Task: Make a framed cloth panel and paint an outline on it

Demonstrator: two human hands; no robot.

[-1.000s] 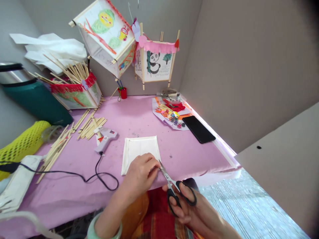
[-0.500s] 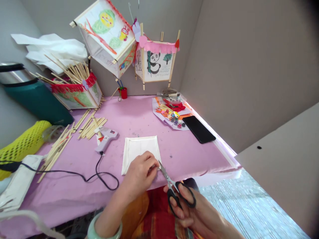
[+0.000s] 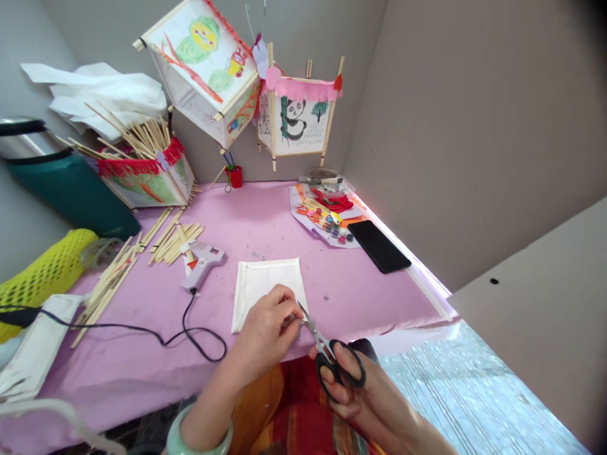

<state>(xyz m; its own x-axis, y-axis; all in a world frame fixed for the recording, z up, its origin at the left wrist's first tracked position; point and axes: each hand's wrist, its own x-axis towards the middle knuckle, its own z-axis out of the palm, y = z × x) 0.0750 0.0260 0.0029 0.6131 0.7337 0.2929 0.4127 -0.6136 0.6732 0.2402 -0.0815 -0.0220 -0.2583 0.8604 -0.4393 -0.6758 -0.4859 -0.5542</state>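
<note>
Black-handled scissors (image 3: 325, 347) are in my right hand (image 3: 353, 385), with my thumb and fingers through the loops. Their metal blades point up and left, with the tips close to the fingertips of my left hand (image 3: 268, 328). That left hand is closed in a pinch over the lower right part of a white square panel (image 3: 266, 275) with folded edges. What sits between its fingertips is too small and covered to make out. Part of the panel is hidden behind this hand.
A glue gun (image 3: 203, 265) with a black cord lies left of the panel, near several wooden sticks (image 3: 107, 287). A phone (image 3: 379, 246) and craft bits are on the right. Paper lanterns (image 3: 303, 117) hang at the back. A teal bottle (image 3: 71, 189) leans at far left.
My right hand and the scissors have moved slightly up and left, and the blades look closer together. My left hand has barely shifted.
</note>
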